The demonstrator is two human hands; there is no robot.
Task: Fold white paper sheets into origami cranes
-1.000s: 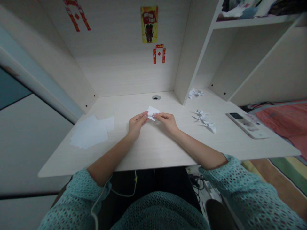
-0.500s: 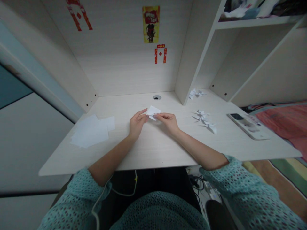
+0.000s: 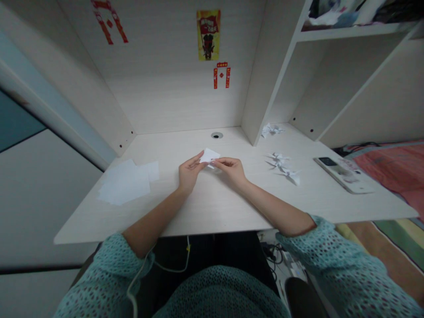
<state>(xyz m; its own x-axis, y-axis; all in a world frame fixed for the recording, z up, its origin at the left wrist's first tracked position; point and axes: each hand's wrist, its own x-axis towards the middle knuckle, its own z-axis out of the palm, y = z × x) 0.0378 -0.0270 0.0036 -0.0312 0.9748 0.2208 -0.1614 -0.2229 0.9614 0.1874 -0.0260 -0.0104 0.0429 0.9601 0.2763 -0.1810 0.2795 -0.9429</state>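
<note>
Evidently the left hand [image 3: 190,174] and right hand [image 3: 233,170] pinch folded paper [image 3: 209,155] between their fingers. Its far corner juts free (long axis unclear).

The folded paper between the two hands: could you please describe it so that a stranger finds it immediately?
Find the white desk, then the left hand and right hand near its middle. The folded paper is the small white piece between them. Unlike the flat sheets at left and the paper figures at right, it alone is held.
</note>
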